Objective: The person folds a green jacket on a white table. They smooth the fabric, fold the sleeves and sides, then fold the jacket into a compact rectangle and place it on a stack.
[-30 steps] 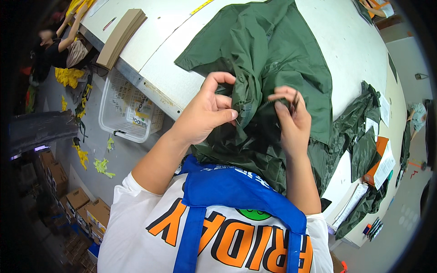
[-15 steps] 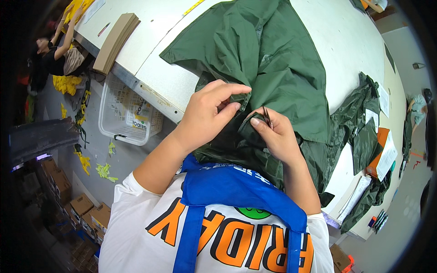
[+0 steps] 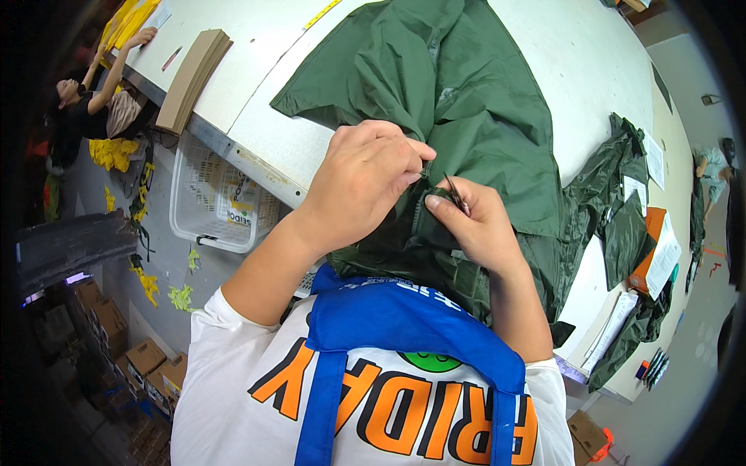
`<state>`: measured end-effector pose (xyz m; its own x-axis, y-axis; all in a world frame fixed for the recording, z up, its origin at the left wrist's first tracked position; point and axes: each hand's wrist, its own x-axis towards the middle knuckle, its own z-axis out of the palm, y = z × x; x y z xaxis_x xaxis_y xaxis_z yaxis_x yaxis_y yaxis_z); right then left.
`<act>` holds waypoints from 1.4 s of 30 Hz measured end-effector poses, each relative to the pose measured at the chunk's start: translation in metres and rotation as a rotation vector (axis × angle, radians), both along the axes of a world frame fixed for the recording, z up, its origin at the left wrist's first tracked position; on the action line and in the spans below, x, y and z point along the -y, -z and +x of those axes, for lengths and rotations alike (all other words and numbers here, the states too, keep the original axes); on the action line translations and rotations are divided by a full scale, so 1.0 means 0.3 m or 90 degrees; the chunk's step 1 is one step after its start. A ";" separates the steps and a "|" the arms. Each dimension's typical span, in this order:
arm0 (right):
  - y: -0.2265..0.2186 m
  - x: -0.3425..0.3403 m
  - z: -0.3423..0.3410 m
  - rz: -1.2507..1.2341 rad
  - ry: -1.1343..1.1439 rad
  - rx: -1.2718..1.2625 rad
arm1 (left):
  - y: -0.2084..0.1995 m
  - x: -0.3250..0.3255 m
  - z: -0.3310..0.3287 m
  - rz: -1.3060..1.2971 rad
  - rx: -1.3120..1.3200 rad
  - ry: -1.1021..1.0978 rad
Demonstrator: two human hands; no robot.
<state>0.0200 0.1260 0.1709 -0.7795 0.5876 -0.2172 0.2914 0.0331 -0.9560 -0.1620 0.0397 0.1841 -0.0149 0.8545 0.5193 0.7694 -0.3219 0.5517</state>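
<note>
A large dark green waterproof-looking garment [image 3: 497,132] spreads over the white table and hangs down toward my lap. My left hand [image 3: 365,175] pinches the edge of the green fabric with thumb and forefinger. Close by on the right, my right hand [image 3: 474,221] grips a stitched edge of the same garment between thumb and fingers. Small dark thread snips [image 3: 457,196] are also tucked in that hand, their tips pointing up and away from me. The fabric directly between the two hands is partly hidden by my fingers.
On the white table [image 3: 272,140] lie cardboard strips [image 3: 193,81] at the left. Below its edge stands a white plastic basket [image 3: 214,194]. More green garments [image 3: 622,186], papers [image 3: 654,159] and an orange box [image 3: 651,248] are at the right. A person [image 3: 101,101] works at far left.
My left fingers have closed together and curled more tightly on the fabric edge. My right hand has shifted slightly, still holding the cloth and snips.
</note>
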 end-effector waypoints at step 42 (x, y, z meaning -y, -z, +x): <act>0.307 0.126 0.723 0.364 0.384 0.274 | -0.193 -0.463 -0.341 -0.267 0.468 0.114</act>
